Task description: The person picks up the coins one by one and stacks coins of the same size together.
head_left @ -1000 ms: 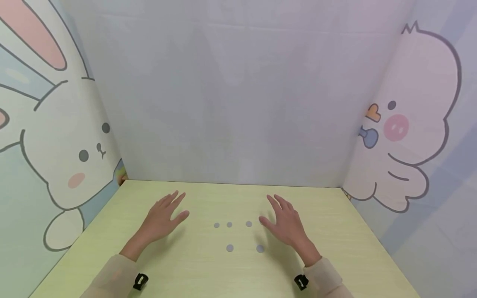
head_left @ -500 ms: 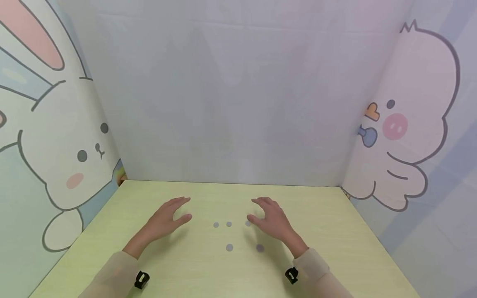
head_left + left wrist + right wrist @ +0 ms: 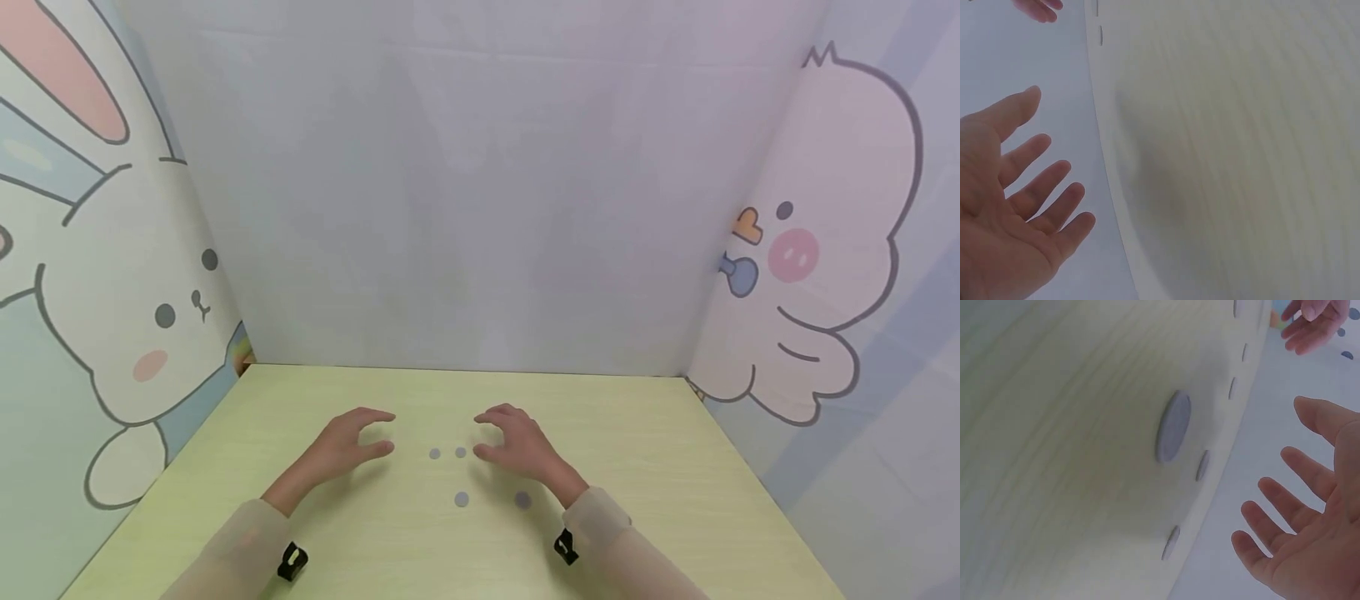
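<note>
My left hand (image 3: 339, 446) hovers over the table's left half, fingers gently bent, thumb apart from them, nothing held. Opposite it, my right hand (image 3: 517, 442) is held the same way, also with nothing between thumb and fingers. Several flat grey discs lie on the tabletop between and below the hands: one small disc (image 3: 435, 453) and a second (image 3: 461, 452) in a row, a front disc (image 3: 461, 499) and a front-right disc (image 3: 522, 500). Another disc of the row is hidden behind my right hand. The right wrist view shows a large disc (image 3: 1174, 427) close up.
The pale yellow wood-grain table (image 3: 375, 550) runs back to a plain light curtain (image 3: 465, 208). A rabbit-print cloth (image 3: 127, 292) stands at the left, a chick-print cloth (image 3: 832, 208) at the right. Black wrist mounts (image 3: 292, 561) hang at both cuffs.
Both hands have moved inward, the right one further, and now covers the right disc of the back row. Their fingers have bent more. The discs have stayed in place.
</note>
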Tool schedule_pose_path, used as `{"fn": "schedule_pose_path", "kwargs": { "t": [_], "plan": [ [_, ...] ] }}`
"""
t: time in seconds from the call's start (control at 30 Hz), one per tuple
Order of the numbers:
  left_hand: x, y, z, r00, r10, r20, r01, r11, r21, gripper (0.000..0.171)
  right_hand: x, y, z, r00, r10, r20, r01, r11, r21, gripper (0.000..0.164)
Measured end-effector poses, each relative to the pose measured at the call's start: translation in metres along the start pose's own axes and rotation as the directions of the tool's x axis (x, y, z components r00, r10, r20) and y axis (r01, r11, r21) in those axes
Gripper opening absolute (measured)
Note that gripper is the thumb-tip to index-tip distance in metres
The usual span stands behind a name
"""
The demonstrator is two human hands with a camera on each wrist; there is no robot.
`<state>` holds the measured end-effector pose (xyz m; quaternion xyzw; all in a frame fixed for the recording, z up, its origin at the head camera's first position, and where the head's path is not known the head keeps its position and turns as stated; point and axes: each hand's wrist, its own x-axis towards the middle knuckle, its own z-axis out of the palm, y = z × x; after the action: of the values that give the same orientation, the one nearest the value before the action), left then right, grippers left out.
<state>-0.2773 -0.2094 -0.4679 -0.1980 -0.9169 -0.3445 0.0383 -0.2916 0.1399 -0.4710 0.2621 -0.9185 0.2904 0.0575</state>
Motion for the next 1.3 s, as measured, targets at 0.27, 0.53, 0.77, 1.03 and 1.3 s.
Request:
{"fn": "schedule_pose_path", "kwargs": {
  "t": [0.27, 0.53, 0.77, 1.03, 1.3],
  "plan": [
    [0.007, 0.001, 0.01, 0.998, -0.052, 0.033, 0.052, 0.999, -0.005, 0.04, 0.009, -0.007, 0.015, 0.998, -0.001, 0.064, 0.002, 1.0, -0.014, 0.044],
    [0.011, 0.001, 0.014, 0.997, -0.054, 0.048, 0.055, 0.998, -0.018, 0.033, 0.018, -0.016, 0.024, 0.993, 0.012, 0.121, -0.004, 0.998, -0.066, 0.036],
    [0.018, 0.002, 0.022, 0.998, -0.035, 0.053, 0.034, 0.999, 0.022, 0.033, 0.023, -0.021, 0.03, 0.99, 0.031, 0.139, -0.018, 0.996, -0.089, 0.039],
    [0.023, 0.005, 0.031, 0.998, -0.042, 0.049, 0.042, 0.999, 0.004, 0.031, 0.03, -0.022, 0.038, 0.986, 0.057, 0.157, -0.042, 0.994, -0.1, 0.038],
    [0.028, 0.005, 0.039, 0.999, 0.008, 0.046, -0.01, 0.999, 0.047, 0.027, 0.035, -0.027, 0.042, 0.989, 0.054, 0.139, -0.039, 0.993, -0.111, 0.03]
  ]
}}
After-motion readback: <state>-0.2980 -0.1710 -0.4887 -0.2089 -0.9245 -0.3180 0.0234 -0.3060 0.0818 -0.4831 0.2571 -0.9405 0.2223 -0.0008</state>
